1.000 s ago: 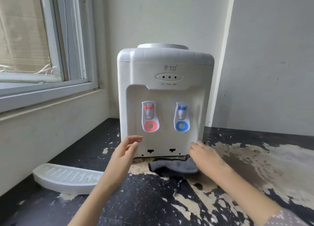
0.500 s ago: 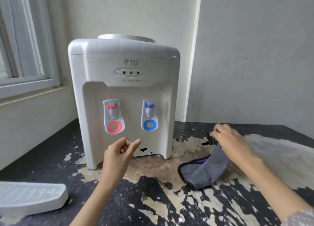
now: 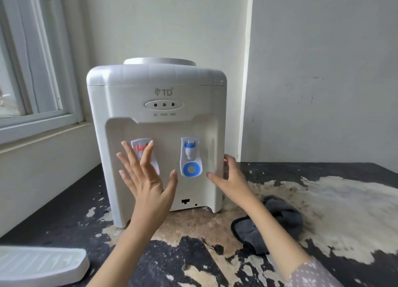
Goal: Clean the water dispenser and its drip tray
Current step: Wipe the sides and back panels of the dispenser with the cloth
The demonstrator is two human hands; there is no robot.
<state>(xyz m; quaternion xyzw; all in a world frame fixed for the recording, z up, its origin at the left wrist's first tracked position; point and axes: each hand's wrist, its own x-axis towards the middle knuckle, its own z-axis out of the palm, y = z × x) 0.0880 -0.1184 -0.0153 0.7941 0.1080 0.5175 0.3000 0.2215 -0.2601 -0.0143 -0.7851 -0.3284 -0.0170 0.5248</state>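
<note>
We stand the dispenser (image 3: 156,136) on the counter (image 3: 323,200), seemingly about to turn or shift it. The tray (image 3: 41,265) lies detached, well left of the dispenser. The cloth (image 3: 277,222) lies unheld at the dispenser's right foot. Our left hand (image 3: 146,179) spreads flat before its front; our right hand (image 3: 232,176) cups its right edge, fingers apart. Next we must pick the cloth up.

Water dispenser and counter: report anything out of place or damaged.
The drip tray lies detached on the counter, left of the water dispenser. The counter's dark coating has peeled away in large patches.
</note>
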